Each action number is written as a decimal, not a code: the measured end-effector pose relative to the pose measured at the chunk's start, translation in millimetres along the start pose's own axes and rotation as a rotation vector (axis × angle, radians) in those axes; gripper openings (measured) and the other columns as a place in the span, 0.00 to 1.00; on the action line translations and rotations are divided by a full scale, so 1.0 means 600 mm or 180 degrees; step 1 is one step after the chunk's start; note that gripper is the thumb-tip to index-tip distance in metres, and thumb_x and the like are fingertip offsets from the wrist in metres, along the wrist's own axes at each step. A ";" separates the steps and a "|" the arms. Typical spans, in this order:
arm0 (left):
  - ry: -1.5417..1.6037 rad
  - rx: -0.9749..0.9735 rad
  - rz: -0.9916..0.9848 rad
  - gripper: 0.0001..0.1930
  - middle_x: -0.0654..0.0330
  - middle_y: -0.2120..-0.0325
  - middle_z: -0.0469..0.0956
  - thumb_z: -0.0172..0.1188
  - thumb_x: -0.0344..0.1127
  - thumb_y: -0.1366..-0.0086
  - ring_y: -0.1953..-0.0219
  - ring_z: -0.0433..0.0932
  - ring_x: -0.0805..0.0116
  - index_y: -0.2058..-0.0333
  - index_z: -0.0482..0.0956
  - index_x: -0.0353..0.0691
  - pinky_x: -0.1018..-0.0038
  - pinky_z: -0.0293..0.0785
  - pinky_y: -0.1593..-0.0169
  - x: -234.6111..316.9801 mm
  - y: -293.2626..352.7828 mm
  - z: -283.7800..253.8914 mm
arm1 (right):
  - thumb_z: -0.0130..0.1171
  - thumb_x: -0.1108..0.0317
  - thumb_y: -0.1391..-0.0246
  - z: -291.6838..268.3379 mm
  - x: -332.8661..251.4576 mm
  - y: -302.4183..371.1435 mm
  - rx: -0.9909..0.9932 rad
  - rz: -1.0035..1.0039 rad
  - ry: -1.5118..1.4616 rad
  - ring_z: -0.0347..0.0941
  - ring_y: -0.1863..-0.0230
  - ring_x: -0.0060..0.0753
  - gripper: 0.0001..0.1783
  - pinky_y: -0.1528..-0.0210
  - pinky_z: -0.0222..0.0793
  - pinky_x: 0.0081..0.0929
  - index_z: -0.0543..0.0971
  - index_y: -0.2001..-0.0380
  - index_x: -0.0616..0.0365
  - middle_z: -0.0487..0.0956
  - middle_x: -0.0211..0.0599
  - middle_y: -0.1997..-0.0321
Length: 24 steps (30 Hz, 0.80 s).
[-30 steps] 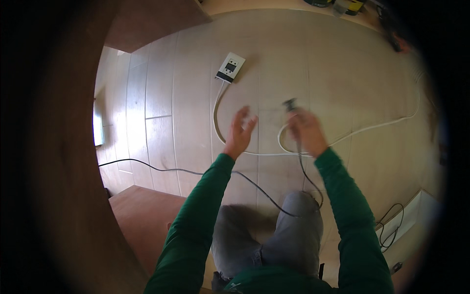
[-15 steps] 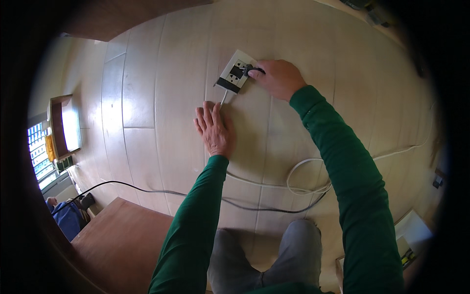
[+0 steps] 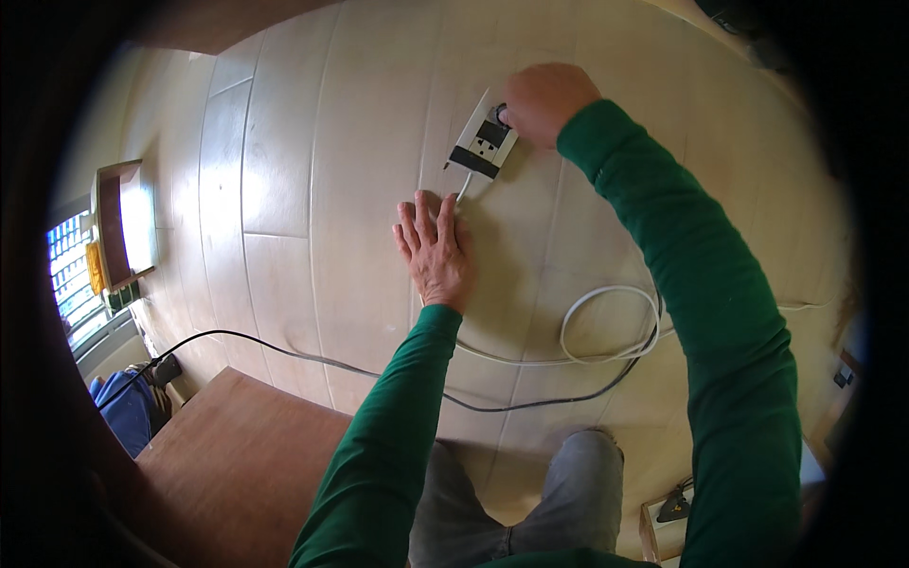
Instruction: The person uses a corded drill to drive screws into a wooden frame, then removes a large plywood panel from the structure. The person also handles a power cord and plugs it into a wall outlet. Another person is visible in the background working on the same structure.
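Fingers of the right hand (image 3: 551, 99) are bent in tight around a small black plug (image 3: 502, 115), of which only a dark edge shows past the thumb. That plug is at the upper socket of a white outlet box (image 3: 487, 148), and how far it is in cannot be told, since the hand covers it. The box lies at a tilt on the floor (image 3: 379, 142), its lower socket bare and a black band across its near end.

Just below the box, the left hand (image 3: 440, 256) rests palm down with its fingers somewhat spread, gripping nothing that can be seen. A white cord (image 3: 516, 362) leaves the near end of the box beside the index finger, passes out of sight by the hand, then reappears and makes a loop near the right forearm.

A dark cable (image 3: 312, 358) crosses from the far left, goes beneath the left forearm and curves up beside that loop. Nearest the body are knees in grey trousers (image 3: 576, 483). At lower left stands a brown wooden panel (image 3: 237, 431), with blue cloth (image 3: 128, 417) behind it. Farther off at left, an open box (image 3: 115, 222) stands near a bright window (image 3: 76, 260).
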State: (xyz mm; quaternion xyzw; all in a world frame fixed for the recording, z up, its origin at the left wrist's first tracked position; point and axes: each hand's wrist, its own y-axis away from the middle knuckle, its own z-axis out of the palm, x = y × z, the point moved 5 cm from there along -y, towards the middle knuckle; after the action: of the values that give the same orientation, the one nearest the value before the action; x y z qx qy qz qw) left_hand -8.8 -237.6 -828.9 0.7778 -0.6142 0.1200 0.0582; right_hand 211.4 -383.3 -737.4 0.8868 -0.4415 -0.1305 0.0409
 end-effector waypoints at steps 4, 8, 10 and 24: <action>0.0074 -0.0007 -0.0005 0.22 0.50 0.27 0.59 0.47 0.45 0.24 0.23 0.50 0.43 0.34 0.71 0.57 0.46 0.41 0.23 -0.001 0.006 -0.001 | 0.63 0.62 0.45 -0.014 -0.035 -0.029 -0.0205 -0.0156 0.0321 0.82 0.60 0.55 0.10 0.57 0.78 0.50 0.86 0.70 0.56 0.86 0.46 0.65; 0.0113 0.0018 0.0038 0.22 0.50 0.27 0.59 0.47 0.45 0.24 0.23 0.51 0.43 0.34 0.71 0.57 0.46 0.41 0.23 -0.002 0.008 -0.004 | 0.62 0.64 0.46 -0.008 -0.046 -0.042 -0.0267 -0.0267 0.0359 0.82 0.59 0.57 0.10 0.55 0.78 0.51 0.87 0.68 0.58 0.86 0.48 0.64; 0.0152 0.0006 0.0038 0.22 0.50 0.27 0.59 0.47 0.45 0.24 0.23 0.51 0.43 0.34 0.71 0.56 0.46 0.41 0.23 -0.002 0.008 -0.006 | 0.62 0.64 0.46 -0.016 -0.037 -0.051 -0.0612 -0.0253 0.0364 0.82 0.59 0.57 0.11 0.55 0.78 0.51 0.87 0.67 0.58 0.86 0.49 0.63; 0.0337 0.0005 0.0115 0.23 0.53 0.27 0.61 0.48 0.43 0.25 0.23 0.51 0.43 0.33 0.69 0.52 0.46 0.41 0.23 -0.015 0.015 -0.002 | 0.58 0.67 0.48 0.027 -0.078 -0.069 -0.0179 -0.0043 0.0334 0.84 0.56 0.51 0.10 0.54 0.80 0.47 0.88 0.68 0.55 0.87 0.47 0.60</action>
State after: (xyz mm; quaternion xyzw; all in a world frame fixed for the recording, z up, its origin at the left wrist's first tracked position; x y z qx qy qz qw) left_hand -19.3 -231.0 -830.8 0.7592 -0.6241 0.1625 0.0877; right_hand 211.9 -320.2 -751.7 0.8939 -0.4289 -0.0965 0.0881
